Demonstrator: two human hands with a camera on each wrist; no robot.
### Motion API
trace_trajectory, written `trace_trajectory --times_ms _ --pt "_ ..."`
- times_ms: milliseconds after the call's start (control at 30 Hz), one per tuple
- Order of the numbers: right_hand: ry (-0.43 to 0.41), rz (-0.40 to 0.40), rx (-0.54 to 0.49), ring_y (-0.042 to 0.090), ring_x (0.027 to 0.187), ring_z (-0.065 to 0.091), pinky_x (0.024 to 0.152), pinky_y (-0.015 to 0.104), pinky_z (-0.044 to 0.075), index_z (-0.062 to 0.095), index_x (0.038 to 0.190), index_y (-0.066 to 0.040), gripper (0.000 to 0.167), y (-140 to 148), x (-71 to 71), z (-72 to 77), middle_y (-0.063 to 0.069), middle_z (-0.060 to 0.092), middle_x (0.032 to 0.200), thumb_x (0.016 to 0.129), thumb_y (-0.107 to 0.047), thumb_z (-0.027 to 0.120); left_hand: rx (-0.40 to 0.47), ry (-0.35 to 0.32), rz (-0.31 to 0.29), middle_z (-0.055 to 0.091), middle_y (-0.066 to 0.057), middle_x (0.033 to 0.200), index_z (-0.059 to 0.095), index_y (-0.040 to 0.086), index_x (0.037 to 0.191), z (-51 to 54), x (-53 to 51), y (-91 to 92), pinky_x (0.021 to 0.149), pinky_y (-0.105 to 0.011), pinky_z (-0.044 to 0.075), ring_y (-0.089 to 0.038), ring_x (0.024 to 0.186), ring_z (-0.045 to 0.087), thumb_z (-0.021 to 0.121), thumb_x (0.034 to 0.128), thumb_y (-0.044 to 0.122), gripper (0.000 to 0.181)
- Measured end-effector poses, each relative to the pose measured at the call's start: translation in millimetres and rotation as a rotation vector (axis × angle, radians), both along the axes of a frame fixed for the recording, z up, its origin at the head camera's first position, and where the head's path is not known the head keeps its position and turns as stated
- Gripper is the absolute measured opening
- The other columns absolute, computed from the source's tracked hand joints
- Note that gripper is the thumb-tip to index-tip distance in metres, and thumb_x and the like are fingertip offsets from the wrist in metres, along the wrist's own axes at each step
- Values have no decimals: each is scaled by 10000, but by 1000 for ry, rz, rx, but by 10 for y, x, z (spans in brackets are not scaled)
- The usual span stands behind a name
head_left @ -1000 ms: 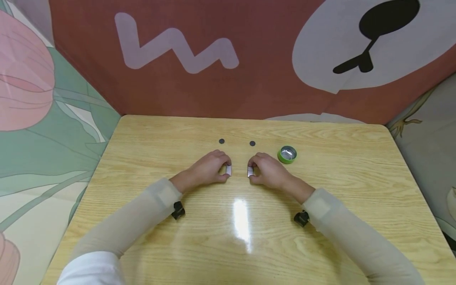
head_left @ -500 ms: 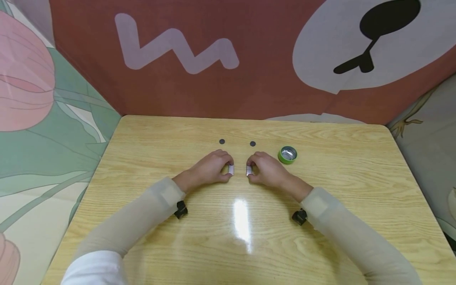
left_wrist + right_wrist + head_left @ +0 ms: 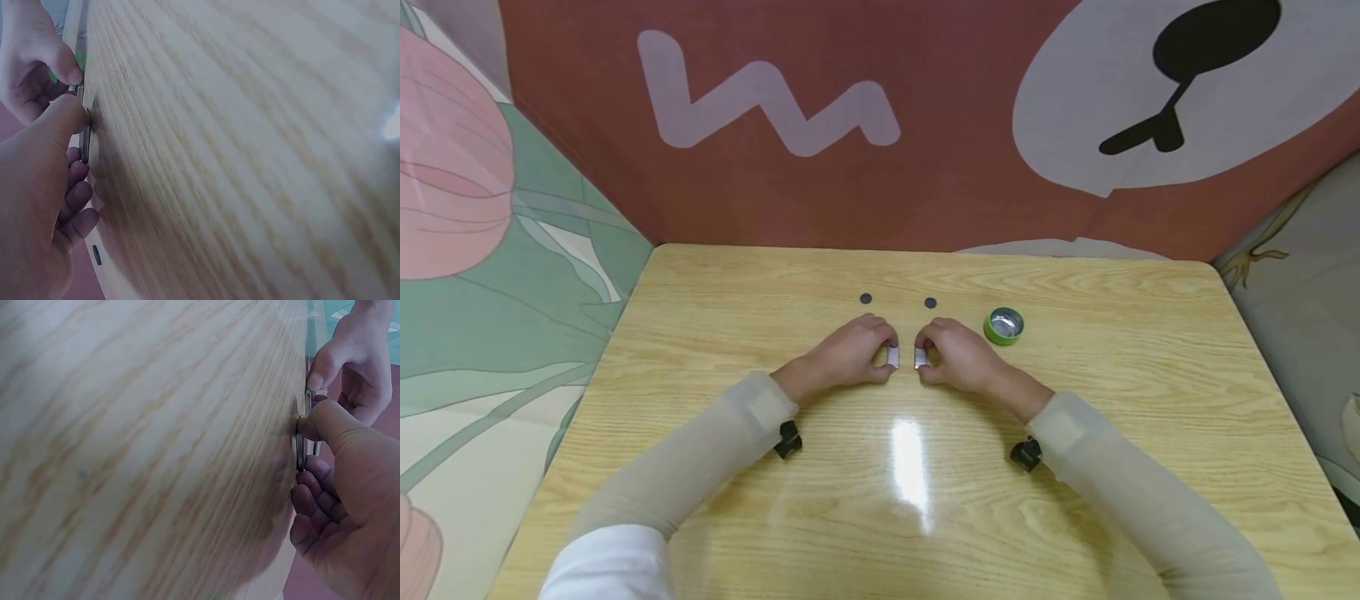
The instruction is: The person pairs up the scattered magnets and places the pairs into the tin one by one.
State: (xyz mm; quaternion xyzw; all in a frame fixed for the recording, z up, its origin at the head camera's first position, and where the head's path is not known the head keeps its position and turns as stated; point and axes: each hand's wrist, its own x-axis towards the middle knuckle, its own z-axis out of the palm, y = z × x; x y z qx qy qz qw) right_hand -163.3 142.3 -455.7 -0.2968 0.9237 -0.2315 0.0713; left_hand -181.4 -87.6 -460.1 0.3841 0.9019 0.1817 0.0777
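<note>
Your left hand [image 3: 853, 350] is pinching a small, flat, pale rectangular piece [image 3: 892, 357]; your right hand [image 3: 962, 356], a similar pale piece [image 3: 920, 358] nearby.

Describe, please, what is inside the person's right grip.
The right grip pinches a small flat piece, whitish from above. Its middle can be seen; parts of its ends are covered by the grip and cannot be seen.
</note>
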Motion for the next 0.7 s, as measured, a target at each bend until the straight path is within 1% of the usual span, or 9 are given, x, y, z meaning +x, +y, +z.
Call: trace_trajectory --times_ms 167,433,700 --pt "-6 8 -8 207 939 590 854 372 523 699 1066 -16 331 -11 -1 9 57 641 993 804 -181 817 0 2 -2 666 -30 1069 685 61 1095 8 6 7 951 -321 487 -193 1038 585 772 876 249 301" --pt "-4 5 -5 208 947 597 869 372 525 698 1075 -12 339 -38 -16 -17 58 644 997 803 -181 811 -9 0 4 668 -32 1065 684 59 1097 10 5 41 947 -316 487 -190 1036 583 782 871 251 312" --pt "-12 5 -1 198 945 584 868 373 521 690 1071 -13 341 -86 -34 -27 53 637 998 796 -171 815 -1 3 -3 669 -35 1047 681 49 1097 -1 4 101 889 -318 497 -191 993 576 792 870 263 331"
